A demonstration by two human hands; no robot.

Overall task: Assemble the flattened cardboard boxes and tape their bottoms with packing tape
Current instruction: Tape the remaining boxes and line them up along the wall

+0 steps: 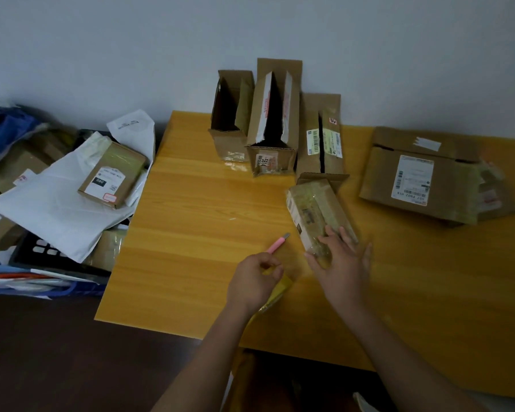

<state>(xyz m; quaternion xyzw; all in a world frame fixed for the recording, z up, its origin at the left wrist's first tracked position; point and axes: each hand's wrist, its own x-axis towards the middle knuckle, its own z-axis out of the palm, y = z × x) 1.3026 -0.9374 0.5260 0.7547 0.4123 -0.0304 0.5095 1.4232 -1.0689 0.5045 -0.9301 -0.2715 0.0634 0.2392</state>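
A small brown cardboard box (315, 212) wrapped in clear tape lies on the yellow wooden table (191, 227), its long side pointing away from me. My right hand (344, 263) rests on the box's near end with fingers spread and the thumb along its near edge. Left of it, my left hand (254, 276) pinches the handle of a pink utility knife (277, 243), whose grey tip points toward the box. A yellowish translucent strip (280, 291) lies partly hidden under that hand.
Three opened boxes (272, 123) stand against the wall at the table's back. A larger labelled box (422, 173) lies at the right. Off the table's left edge is a pile of white mailers (57, 209), a labelled box (113, 173) and crates.
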